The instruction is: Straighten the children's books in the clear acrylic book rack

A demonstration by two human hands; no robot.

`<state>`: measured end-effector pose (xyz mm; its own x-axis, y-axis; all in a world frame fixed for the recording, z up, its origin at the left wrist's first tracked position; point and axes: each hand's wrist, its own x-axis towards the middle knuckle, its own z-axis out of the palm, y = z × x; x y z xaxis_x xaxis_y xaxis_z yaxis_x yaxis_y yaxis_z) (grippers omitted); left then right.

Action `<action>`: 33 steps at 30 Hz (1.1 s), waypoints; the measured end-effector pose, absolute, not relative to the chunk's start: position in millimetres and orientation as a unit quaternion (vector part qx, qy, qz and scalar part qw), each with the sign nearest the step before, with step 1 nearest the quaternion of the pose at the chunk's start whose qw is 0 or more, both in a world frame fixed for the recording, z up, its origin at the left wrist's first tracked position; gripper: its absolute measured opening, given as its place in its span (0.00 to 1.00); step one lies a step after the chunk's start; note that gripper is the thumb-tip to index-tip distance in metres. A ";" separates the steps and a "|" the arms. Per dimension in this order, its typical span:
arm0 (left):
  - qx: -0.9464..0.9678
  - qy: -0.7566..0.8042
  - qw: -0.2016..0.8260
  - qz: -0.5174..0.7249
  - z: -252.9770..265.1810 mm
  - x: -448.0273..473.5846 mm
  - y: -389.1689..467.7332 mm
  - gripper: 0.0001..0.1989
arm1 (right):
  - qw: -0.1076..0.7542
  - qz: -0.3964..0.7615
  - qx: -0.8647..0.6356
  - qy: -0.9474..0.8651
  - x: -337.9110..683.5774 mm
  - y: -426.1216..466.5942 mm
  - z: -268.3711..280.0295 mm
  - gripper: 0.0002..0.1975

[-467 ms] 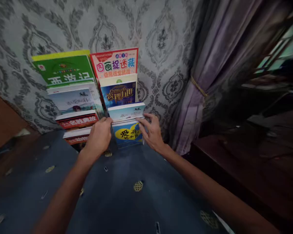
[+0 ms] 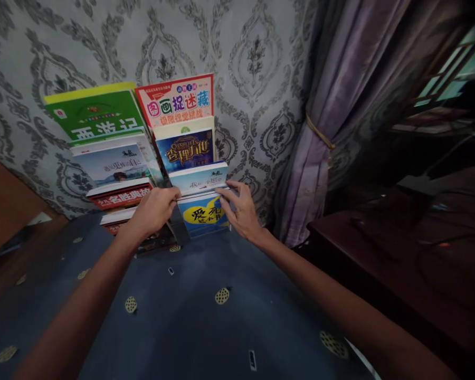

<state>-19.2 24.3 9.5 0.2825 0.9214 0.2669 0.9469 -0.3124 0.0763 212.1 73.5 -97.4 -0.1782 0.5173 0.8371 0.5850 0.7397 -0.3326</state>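
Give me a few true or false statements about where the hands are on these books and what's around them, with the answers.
1. Both hands touch the blue book with the yellow patch. True: the left hand is at its left edge, the right hand at its right.
2. The books lie flat in one pile on the floor. False: they stand in two stepped columns against the patterned wall.
3. A purple curtain hangs to the right of the books. True.
4. The green book is in the front row. False: it is at the back of the left column.
5. The right hand holds the curtain. False: it rests on the books, apart from the curtain.
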 end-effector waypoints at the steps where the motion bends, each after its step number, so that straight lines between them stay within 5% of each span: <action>1: -0.806 -0.576 0.047 -0.127 10.3 -20.7 25.3 0.10 | 0.531 -0.031 -0.359 -0.767 211.9 73.6 -97.7 0.15; 15: -0.852 -0.520 0.000 -0.054 32.0 -27.6 41.7 0.10 | 0.559 -0.013 -0.345 -0.754 206.1 75.7 -97.0 0.14; 33: -0.828 -0.548 0.114 0.031 41.5 -5.3 38.9 0.13 | 0.513 -0.112 -0.361 -0.770 212.6 63.8 -103.4 0.21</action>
